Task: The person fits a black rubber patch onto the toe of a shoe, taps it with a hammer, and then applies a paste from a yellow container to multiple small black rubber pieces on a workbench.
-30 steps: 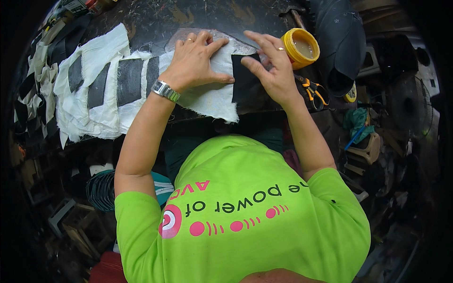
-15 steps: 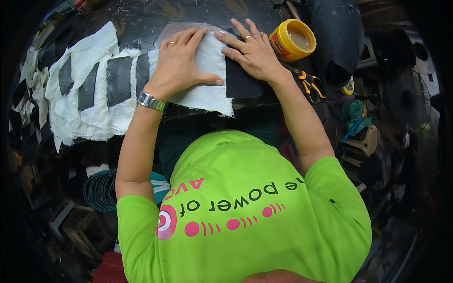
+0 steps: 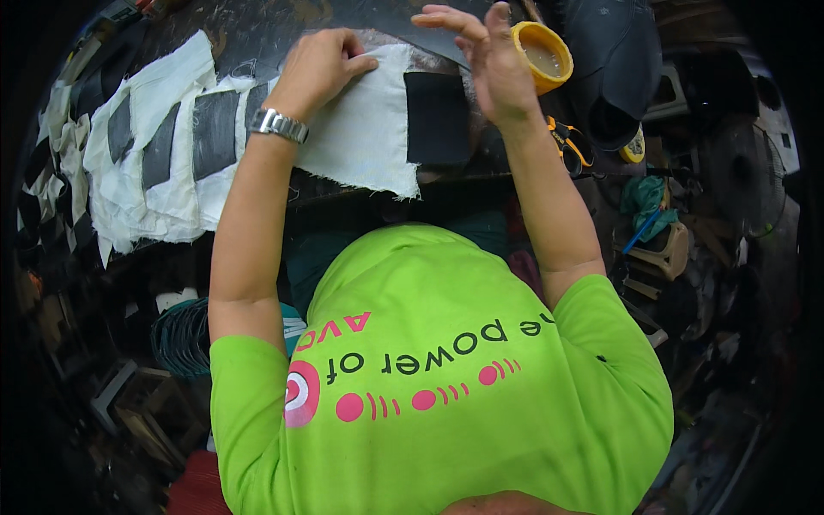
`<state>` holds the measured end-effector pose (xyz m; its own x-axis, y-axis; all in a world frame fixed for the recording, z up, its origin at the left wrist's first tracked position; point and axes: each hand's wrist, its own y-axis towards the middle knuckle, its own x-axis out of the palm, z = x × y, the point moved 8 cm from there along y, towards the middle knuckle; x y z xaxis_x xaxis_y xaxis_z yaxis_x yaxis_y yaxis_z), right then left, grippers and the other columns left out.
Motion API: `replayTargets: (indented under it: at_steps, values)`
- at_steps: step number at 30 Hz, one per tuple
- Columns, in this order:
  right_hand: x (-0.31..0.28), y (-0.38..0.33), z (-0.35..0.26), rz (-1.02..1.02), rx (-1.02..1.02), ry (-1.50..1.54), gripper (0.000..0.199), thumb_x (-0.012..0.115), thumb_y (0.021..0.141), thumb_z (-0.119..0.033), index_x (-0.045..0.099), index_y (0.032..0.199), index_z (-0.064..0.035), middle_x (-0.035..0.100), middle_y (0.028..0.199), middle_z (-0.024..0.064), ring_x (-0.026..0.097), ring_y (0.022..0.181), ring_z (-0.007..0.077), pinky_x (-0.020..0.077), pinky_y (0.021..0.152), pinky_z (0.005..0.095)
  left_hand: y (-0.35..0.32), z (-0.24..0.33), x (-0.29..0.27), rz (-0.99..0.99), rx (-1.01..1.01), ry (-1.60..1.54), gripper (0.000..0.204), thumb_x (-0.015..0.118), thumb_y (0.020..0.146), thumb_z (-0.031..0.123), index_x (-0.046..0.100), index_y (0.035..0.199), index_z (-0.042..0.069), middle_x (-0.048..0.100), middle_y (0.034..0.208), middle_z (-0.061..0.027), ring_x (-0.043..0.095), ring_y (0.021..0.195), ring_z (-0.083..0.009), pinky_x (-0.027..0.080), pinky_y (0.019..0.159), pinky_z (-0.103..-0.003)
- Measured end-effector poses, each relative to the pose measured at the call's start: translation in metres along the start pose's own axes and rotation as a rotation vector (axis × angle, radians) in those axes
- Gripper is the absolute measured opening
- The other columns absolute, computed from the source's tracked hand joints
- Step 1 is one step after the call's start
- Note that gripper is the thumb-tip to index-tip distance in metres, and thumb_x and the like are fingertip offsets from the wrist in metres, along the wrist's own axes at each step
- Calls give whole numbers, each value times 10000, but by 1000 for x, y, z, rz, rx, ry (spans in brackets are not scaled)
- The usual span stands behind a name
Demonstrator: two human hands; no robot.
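Note:
A white cloth piece (image 3: 365, 124) with a frayed lower edge lies on the dark table. Its right edge meets a black rectangular piece (image 3: 438, 120). My left hand (image 3: 322, 70) is at the cloth's upper left, fingers curled and thumb drawn in, closed on its upper part; the fingertips are partly hidden. Raised above the table to the right of the black piece, my right hand (image 3: 499, 73) has its fingers apart and holds nothing. Just beyond it is an open yellow jar (image 3: 542, 58) of pale paste.
More white cloth (image 3: 184, 94) with black pieces on it covers the table's left side. Yellow-and-black scissors (image 3: 568, 146) lie near the right edge, beside a large dark rounded form (image 3: 611, 69). A stool (image 3: 669, 253) with a green bag stands off to the right.
My right hand has lifted off the cloth and moved up and right, uncovering the black piece. The left hand's fingers, spread flat before, have curled in near the cloth's top.

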<state>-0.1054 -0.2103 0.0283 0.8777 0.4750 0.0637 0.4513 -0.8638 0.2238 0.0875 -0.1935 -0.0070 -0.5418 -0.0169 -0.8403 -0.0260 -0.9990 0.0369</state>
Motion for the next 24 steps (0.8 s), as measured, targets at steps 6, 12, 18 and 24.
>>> replayTargets:
  at_steps: [6,12,18,24]
  values:
    - [19,-48,-41,-191,-310,-453,669,271,1058,-624,787,1133,-205,522,1467,139,260,1486,369,173,1217,498,0,20,-37,234,147,-303,228,757,882,187,686,1022,22,722,882,-150,690,799,-203,540,747,-342]
    - [39,-79,-9,-319,-380,-1075,383,527,974,-584,770,1141,-340,493,1513,67,228,1503,374,108,1171,679,4,21,-31,220,88,-379,171,735,904,133,663,968,-9,713,828,-138,659,756,-159,523,703,-317]
    - [54,-112,5,-319,-415,-1445,558,573,898,-628,599,1390,-365,367,1607,52,198,1535,325,121,1140,733,15,-2,-4,268,166,-271,223,766,886,192,700,1042,47,739,927,-131,691,800,-206,539,754,-324]
    - [60,-124,-21,-507,-366,-1174,419,628,893,-576,755,1139,-262,436,1544,90,241,1508,378,139,1132,729,14,7,-12,259,208,-116,254,773,881,151,677,1078,22,742,989,-101,692,875,-199,532,791,-324]
